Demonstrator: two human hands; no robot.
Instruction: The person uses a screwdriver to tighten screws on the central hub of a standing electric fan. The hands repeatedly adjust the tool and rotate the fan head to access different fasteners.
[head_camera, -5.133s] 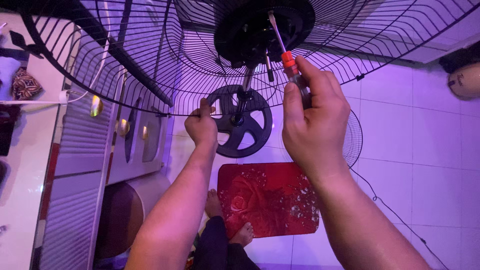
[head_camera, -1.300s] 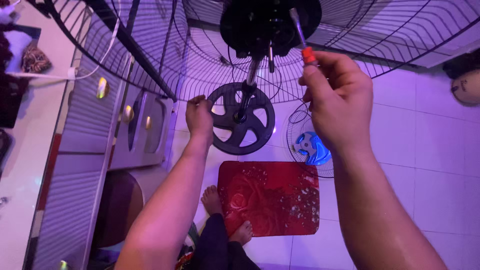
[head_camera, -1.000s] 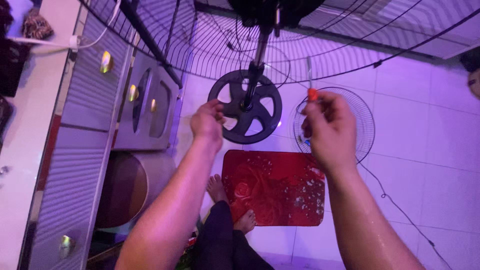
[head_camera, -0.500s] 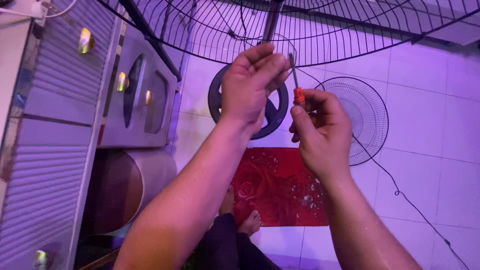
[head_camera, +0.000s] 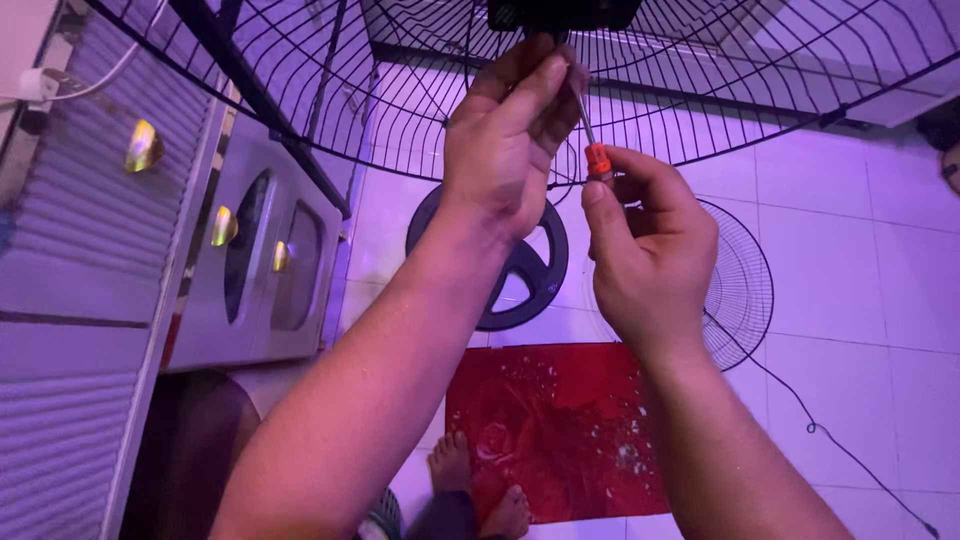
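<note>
Screwdriver (head_camera: 592, 140) sits clamped in right hand (head_camera: 650, 250) fingers, left hand (head_camera: 510, 130) fingers pinching its shaft.

left hand (head_camera: 505, 130) | left black wheel, now pinching screwdriver (head_camera: 592, 150) shaft

No package, label, sign or screen showed anywhere in the view.
</note>
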